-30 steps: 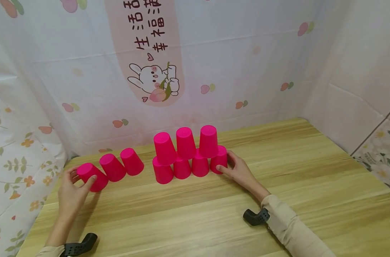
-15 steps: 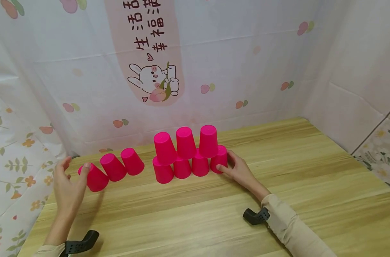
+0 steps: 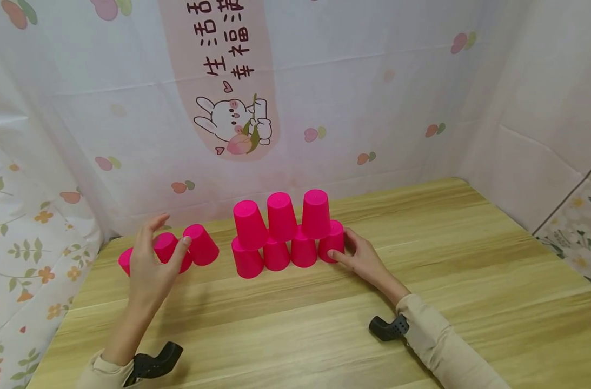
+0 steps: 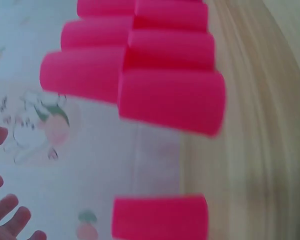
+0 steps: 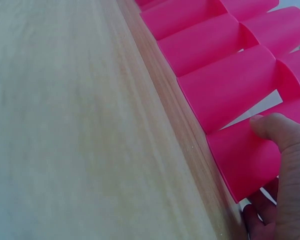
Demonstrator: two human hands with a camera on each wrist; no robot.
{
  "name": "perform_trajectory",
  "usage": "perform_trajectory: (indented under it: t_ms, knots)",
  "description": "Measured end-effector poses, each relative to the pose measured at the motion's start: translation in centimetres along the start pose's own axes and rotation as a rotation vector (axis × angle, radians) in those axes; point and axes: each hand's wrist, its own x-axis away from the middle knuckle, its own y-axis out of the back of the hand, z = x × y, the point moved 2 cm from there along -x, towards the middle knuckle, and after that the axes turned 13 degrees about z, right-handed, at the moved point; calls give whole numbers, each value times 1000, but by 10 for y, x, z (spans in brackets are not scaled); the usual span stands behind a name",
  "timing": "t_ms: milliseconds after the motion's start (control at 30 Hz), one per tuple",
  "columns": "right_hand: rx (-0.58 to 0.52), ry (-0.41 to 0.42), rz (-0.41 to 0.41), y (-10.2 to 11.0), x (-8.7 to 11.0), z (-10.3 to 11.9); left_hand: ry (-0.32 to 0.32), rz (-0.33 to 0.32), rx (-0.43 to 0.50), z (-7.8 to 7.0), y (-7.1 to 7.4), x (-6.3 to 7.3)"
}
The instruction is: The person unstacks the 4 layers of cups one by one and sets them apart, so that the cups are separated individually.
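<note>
Upside-down pink plastic cups stand on the table in two groups. On the right, a bottom row of several cups carries three upper cups, such as the left upper cup (image 3: 250, 225). My right hand (image 3: 365, 259) holds the rightmost bottom cup (image 5: 247, 150), thumb in front and fingers behind. To the left stand three loose cups: a near one (image 3: 124, 260), a middle one (image 3: 166, 246) and a far one (image 3: 200, 246). My left hand (image 3: 151, 270) hovers before them with fingers spread, partly hiding the near and middle cups. Its fingers (image 4: 5, 207) hold nothing in the left wrist view.
The wood-patterned table (image 3: 276, 335) runs up to a printed cloth backdrop (image 3: 383, 97) with a rabbit drawing. A floral curtain (image 3: 27, 259) hangs along the left side. A black wrist mount (image 3: 156, 361) sits on my left forearm, another black mount (image 3: 389, 328) on my right.
My left hand has let go of the near loose cup and moved right, in front of the middle one. The right hand and the stacked cups stay as they were.
</note>
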Motion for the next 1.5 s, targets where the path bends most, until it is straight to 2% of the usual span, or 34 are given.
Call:
perform_trajectory:
  t_ms: [167, 300, 467, 633, 867, 1167, 1333, 1500]
  knots:
    - [6, -4, 6, 1, 0, 0, -12, 96, 92, -14, -17, -9]
    - [21, -16, 10, 2, 0, 0, 4, 176, 167, -22, -30, -14]
    - [22, -27, 11, 3, -1, 0, 20, 226, 230, -28, -44, -22]
    - [12, -28, 14, 3, -1, 0, 55, 265, 255, -32, -58, -27]
    - [1, -16, 20, 3, -1, -2, 55, 300, 275, -38, -75, -36]
    - [4, -14, 17, 2, -1, -1, 114, 339, 348, -40, -83, -42]
    - [10, -19, 13, 0, 1, 0, 93, 308, 343, -39, -83, -40]
    - [14, -23, 8, -1, 2, 0, 48, 244, 328, -37, -80, -39]
